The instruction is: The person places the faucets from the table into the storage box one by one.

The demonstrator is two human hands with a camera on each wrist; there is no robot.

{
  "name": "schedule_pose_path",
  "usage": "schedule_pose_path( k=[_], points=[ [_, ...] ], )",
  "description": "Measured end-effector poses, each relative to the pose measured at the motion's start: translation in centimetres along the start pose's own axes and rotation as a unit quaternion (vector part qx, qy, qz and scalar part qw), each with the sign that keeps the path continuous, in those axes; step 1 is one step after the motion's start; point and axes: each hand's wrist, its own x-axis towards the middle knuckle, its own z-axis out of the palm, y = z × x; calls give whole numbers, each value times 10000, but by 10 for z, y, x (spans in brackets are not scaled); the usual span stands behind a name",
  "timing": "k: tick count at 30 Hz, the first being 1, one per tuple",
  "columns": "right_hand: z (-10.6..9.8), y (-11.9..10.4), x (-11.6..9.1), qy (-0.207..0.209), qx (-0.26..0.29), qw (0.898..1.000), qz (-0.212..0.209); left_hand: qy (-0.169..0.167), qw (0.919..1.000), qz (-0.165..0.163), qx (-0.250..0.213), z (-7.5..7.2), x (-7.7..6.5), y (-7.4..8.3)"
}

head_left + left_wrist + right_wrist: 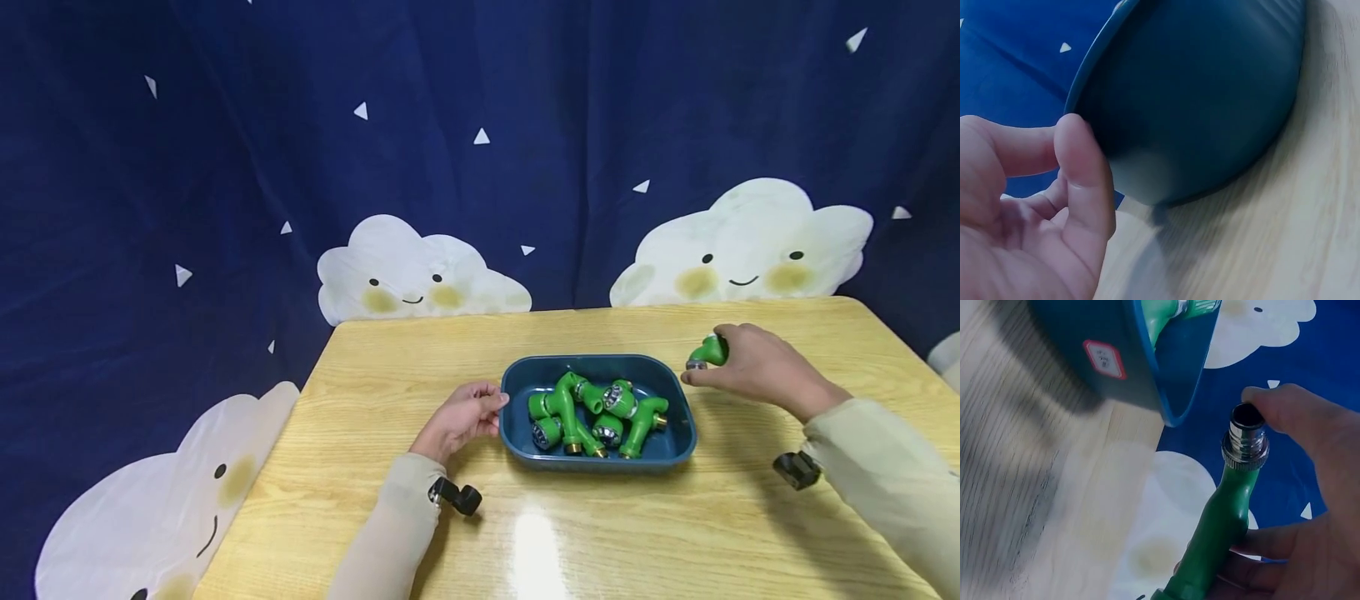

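In the head view my left hand [471,414] pinches the left end of a dark blue plastic bin [600,463]. Thumb and forefinger meet at its rim in the left wrist view. My right hand [761,367], just off the bin's right end above the table, grips a green faucet [708,351]. Up close, this faucet [1219,519] has a bent green body and a ribbed chrome end with a dark opening, which the thumb tip touches; the fingers wrap behind the body. Several more green faucets [567,412] with brass and chrome ends lie jumbled inside the bin.
The bin stands on a light wood table [390,367]. Behind the table hangs a navy curtain [450,67] printed with smiling clouds and white triangles. A red-bordered label [1105,359] is stuck on the bin's outer wall.
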Motion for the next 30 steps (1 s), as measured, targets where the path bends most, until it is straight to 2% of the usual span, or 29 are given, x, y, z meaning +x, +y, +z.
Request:
schedule_pose_path(
  k=[4, 10, 18, 25, 30],
  points=[
    [-1, -8, -2, 42, 20, 10000, -22, 50, 9999, 89, -19, 1, 1, 0],
    [-3, -18, -5, 233, -66, 9997, -64, -17, 10000, 13, -59, -1, 0, 1],
    [-2, -30, -8, 245, -146, 9995, -139, -52, 9999, -53, -90, -1, 2, 0],
    [2, -47, -8, 419, -229, 9977, -487, -12, 9998, -137, -131, 1, 3, 1],
    [9, -60, -7, 599, -161, 9923, -1076, 63, 9997, -202, -135, 1, 3, 1]
  ],
)
